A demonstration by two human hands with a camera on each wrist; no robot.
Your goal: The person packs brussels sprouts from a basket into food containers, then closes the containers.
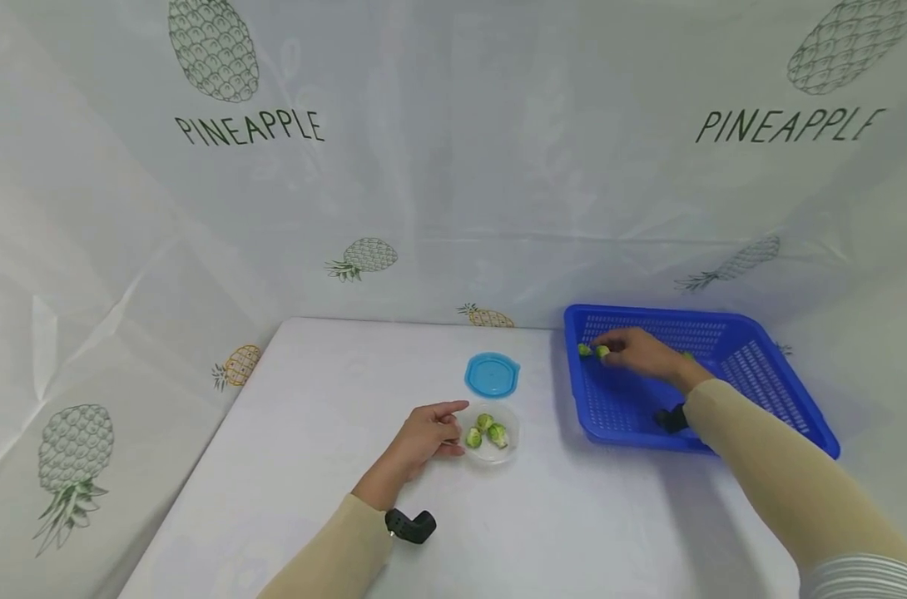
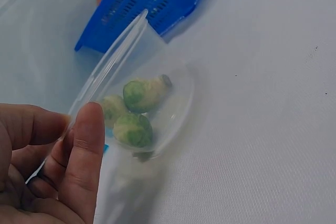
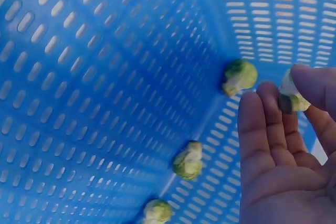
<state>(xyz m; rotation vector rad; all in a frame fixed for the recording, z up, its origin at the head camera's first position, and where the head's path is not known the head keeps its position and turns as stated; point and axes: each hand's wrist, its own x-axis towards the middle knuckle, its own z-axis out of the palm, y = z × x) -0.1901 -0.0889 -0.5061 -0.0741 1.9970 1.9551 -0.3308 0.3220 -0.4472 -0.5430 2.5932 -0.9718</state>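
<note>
My left hand (image 1: 428, 433) holds a clear plastic bowl (image 1: 491, 457) by its left side, thumb and fingers at the rim in the left wrist view. Three green Brussels sprouts (image 2: 133, 129) lie in the bowl. Inside the blue basket (image 1: 599, 403), toward its left end, my right hand (image 1: 641, 353) pinches another Brussels sprout (image 3: 292, 95) between thumb and fingers. Close by in the right wrist view, one Brussels sprout (image 3: 240, 76) sits at the basket wall, and two others lie farther along the same edge.
A blue lid (image 1: 492, 375) lies flat on the white table (image 1: 334, 399), just behind the bowl. The basket stands at the back right. A pineapple-print sheet (image 1: 453, 183) hangs behind the table and along its sides.
</note>
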